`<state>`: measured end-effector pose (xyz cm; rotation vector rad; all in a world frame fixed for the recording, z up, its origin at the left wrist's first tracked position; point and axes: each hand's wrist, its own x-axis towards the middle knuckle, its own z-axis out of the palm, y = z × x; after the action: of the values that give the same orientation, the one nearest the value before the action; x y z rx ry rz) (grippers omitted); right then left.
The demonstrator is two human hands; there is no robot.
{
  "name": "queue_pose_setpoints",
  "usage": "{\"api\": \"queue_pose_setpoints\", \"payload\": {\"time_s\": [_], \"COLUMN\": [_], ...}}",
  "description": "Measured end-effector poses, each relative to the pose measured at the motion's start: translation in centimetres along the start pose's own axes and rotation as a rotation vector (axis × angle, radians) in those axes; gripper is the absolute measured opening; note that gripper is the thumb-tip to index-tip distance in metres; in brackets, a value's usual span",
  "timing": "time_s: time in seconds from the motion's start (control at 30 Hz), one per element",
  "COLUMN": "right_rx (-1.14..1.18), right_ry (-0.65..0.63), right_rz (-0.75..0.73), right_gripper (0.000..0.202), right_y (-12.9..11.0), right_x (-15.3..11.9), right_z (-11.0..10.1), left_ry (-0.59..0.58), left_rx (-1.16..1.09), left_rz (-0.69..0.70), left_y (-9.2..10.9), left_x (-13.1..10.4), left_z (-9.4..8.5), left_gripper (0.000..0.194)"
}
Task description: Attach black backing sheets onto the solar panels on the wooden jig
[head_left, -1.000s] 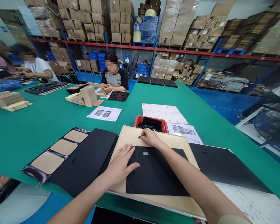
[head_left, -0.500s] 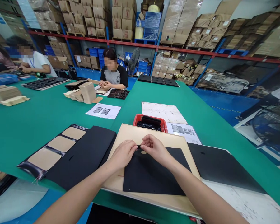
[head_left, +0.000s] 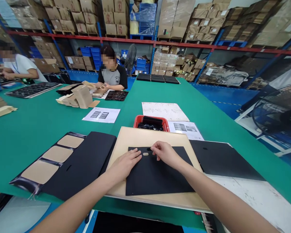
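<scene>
A black sheet (head_left: 157, 181) with a small oval hole (head_left: 145, 154) near its far edge lies on a tan board (head_left: 126, 132). My left hand (head_left: 127, 161) rests flat on the sheet's far left corner, fingers stretched out and holding nothing. Just right of the hole, my right hand (head_left: 165, 153) pinches a small dark oval piece (head_left: 149, 149) at the far edge of the sheet. Whether that piece touches the sheet, I cannot tell.
Beyond the board stands a red basket (head_left: 138, 120) of small black parts. Black folded sheets (head_left: 80, 165) with tan pads (head_left: 40, 172) lie left, another black sheet (head_left: 225, 160) right. Printed pages (head_left: 102, 115) and a white board (head_left: 163, 111) lie farther back. A co-worker (head_left: 113, 76) sits across.
My left hand has let go of the small dark piece and spread flat on the sheet. My right hand keeps its pinch at the far edge. The view has shifted slightly.
</scene>
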<state>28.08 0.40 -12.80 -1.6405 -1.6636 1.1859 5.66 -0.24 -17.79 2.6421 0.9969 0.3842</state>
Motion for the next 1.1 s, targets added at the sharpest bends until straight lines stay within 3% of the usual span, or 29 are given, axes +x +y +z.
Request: {"api": "queue_pose_setpoints", "payload": {"time_s": [0.17, 0.37, 1.1], "right_rx": [0.155, 0.229, 0.118], "right_ry": [-0.158, -0.284, -0.334], "right_rz": [0.175, 0.268, 0.256], "right_gripper": [0.02, 0.027, 0.031], "right_y": [0.3, 0.5, 0.0], "right_x": [0.0, 0.7, 0.8], "right_z": [0.9, 2.0, 1.7], "left_ry": [-0.064, -0.088, -0.049], "left_rx": [0.157, 0.255, 0.196], "left_rz": [-0.004, -0.037, -0.034], "left_y": [1.8, 3.3, 2.2], "left_x": [-1.5, -1.6, -1.7], "left_z": [0.2, -0.5, 0.3], "left_gripper": [0.046, 0.043, 0.047]}}
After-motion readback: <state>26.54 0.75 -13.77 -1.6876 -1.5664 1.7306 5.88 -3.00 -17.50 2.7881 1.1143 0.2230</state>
